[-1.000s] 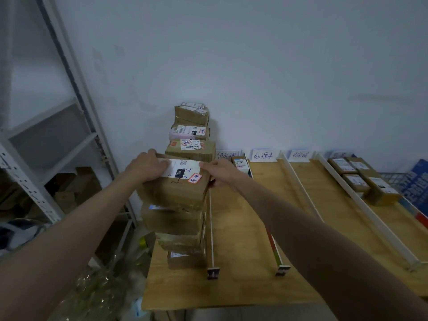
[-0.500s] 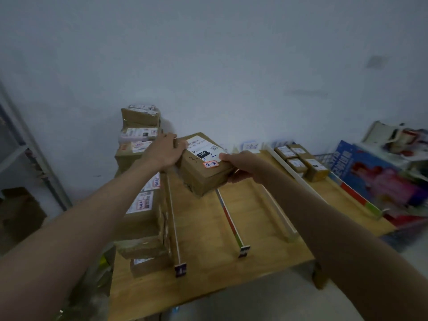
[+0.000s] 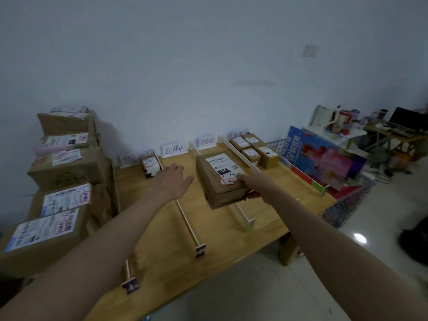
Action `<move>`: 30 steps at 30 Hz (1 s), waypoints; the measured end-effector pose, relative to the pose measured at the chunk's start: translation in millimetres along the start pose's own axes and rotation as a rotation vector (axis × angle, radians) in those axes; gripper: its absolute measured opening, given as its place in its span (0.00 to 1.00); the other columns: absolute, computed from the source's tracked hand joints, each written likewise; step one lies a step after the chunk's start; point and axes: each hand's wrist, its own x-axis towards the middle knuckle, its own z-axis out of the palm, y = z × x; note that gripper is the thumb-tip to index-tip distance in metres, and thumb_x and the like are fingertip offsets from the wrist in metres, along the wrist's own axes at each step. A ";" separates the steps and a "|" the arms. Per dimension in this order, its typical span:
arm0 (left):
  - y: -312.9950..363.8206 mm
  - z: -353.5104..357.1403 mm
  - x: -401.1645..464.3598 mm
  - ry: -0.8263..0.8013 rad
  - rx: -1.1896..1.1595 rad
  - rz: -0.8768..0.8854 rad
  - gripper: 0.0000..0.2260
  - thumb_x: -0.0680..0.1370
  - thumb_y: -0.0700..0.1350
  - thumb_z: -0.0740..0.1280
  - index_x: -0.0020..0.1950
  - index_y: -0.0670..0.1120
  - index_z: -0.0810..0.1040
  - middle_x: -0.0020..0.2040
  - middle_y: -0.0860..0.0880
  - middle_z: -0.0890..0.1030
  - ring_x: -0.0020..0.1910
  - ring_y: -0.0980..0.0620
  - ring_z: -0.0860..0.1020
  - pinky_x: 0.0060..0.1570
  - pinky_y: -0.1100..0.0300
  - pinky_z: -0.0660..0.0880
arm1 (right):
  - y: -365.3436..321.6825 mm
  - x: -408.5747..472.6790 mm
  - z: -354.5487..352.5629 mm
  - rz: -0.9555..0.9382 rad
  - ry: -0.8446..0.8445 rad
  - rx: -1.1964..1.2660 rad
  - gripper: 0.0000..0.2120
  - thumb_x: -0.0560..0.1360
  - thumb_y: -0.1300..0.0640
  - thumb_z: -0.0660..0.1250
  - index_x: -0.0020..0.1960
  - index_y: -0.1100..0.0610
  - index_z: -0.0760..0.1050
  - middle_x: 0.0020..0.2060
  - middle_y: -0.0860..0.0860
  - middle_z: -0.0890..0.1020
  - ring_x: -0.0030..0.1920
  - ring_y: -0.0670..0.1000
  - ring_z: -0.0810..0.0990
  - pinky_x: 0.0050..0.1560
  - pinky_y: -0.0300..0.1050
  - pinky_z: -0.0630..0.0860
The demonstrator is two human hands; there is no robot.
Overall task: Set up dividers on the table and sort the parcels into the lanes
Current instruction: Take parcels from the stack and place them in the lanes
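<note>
- Head view shows the right hand gripping a brown parcel at its near right corner, thumb on the white label and fingers curled under; the left hand hovers just beside it with fingers spread and relaxed, holding nothing.
- The parcel is up off the desk, tilted, above the third lane from the left, the one whose card stands at the wall. Its near end overhangs the white divider on that lane's right.
- Risk 1: a one-handed corner grip on a box this bulky looks weak. If the box swings or slips, it could drop onto the divider and knock the thin strip out of line.
- Risk 2: set down crooked, the parcel could straddle the divider rather than sit inside the lane. I judge it needs squaring with the lane first, and the free left hand is near enough to steady it.
- Risk 3: pushed too far back, it could topple the paper card.
- Risk 4: the left forearm crosses above the striped divider; a careless pull back could drag it.
- Further out, 4 small parcels fill the far right lane, 1 small parcel sits at the back of the first lane, and a tall stack of boxes stands at the desk's left edge, close enough to be nudged.
</note>
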 end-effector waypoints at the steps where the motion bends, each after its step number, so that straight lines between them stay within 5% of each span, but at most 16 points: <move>1: 11.7 5.2 5.8 -0.010 0.007 0.002 0.29 0.83 0.62 0.50 0.76 0.44 0.65 0.72 0.43 0.69 0.69 0.43 0.69 0.62 0.48 0.71 | 6.8 7.5 -9.0 0.020 0.004 0.006 0.27 0.77 0.46 0.69 0.67 0.63 0.70 0.58 0.57 0.78 0.54 0.55 0.81 0.41 0.44 0.82; 8: 93.8 41.4 53.1 -0.035 0.075 0.003 0.28 0.82 0.62 0.51 0.74 0.45 0.68 0.70 0.44 0.71 0.68 0.43 0.70 0.63 0.48 0.70 | 49.6 59.9 -84.1 0.099 -0.004 0.018 0.26 0.76 0.47 0.70 0.67 0.61 0.70 0.51 0.54 0.79 0.47 0.51 0.81 0.32 0.41 0.77; 14: 159.5 65.5 83.7 -0.066 0.066 -0.009 0.28 0.83 0.61 0.50 0.75 0.45 0.67 0.71 0.44 0.70 0.69 0.44 0.69 0.66 0.48 0.67 | 81.7 107.5 -141.3 0.118 -0.006 -0.018 0.25 0.77 0.46 0.70 0.65 0.61 0.69 0.51 0.54 0.78 0.47 0.51 0.80 0.34 0.41 0.78; 22: 218.7 89.0 134.0 -0.102 0.075 -0.003 0.28 0.83 0.61 0.50 0.75 0.44 0.67 0.73 0.43 0.68 0.71 0.44 0.68 0.68 0.48 0.65 | 107.9 173.0 -189.9 0.124 -0.006 0.012 0.27 0.77 0.45 0.69 0.66 0.63 0.69 0.60 0.57 0.77 0.56 0.55 0.80 0.51 0.49 0.82; 27: 242.8 115.0 188.7 -0.128 0.056 0.019 0.29 0.82 0.62 0.50 0.74 0.44 0.68 0.71 0.44 0.70 0.69 0.43 0.69 0.68 0.48 0.66 | 115.5 221.0 -215.7 0.139 0.017 -0.016 0.27 0.78 0.45 0.67 0.67 0.64 0.69 0.59 0.57 0.78 0.53 0.54 0.80 0.38 0.42 0.79; 30: 259.1 131.6 229.6 -0.144 0.040 0.030 0.28 0.82 0.62 0.50 0.74 0.44 0.68 0.71 0.44 0.70 0.70 0.43 0.69 0.68 0.48 0.66 | 118.3 260.3 -234.2 0.142 0.025 -0.010 0.24 0.78 0.46 0.68 0.64 0.64 0.71 0.57 0.57 0.79 0.54 0.54 0.81 0.51 0.48 0.82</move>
